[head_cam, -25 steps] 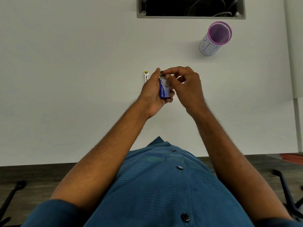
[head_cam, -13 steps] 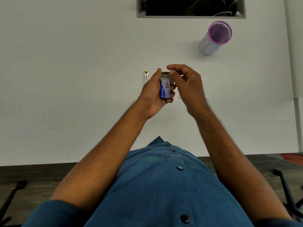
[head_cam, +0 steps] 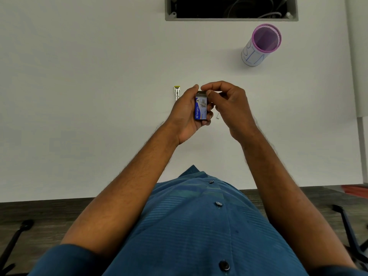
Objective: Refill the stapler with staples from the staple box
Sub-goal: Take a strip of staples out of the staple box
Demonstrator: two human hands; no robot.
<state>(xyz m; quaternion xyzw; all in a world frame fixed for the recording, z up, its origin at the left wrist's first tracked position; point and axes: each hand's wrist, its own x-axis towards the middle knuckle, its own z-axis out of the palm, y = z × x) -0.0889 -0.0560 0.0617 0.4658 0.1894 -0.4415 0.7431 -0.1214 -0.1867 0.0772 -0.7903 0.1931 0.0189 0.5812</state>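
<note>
My left hand [head_cam: 184, 112] grips a small blue staple box [head_cam: 200, 108] above the white desk, its far end flap open. The thumb and fingertips of my right hand [head_cam: 229, 104] pinch at that open far end; whether they hold staples is hidden. A small metal stapler with a yellow end [head_cam: 177, 93] lies on the desk just left of my left hand, partly covered by it. A tiny strip of staples [head_cam: 217, 116] lies on the desk between my hands.
A pink-rimmed pen cup [head_cam: 260, 45] wrapped in white paper stands at the back right. A grey cable cut-out [head_cam: 231, 8] opens at the desk's far edge. Chair legs [head_cam: 348, 234] show on the dark floor below the desk's front edge.
My right hand lifted off the box half a second ago and has come back, its fingertips now pinching at the box's open far end. The left hand stayed put.
</note>
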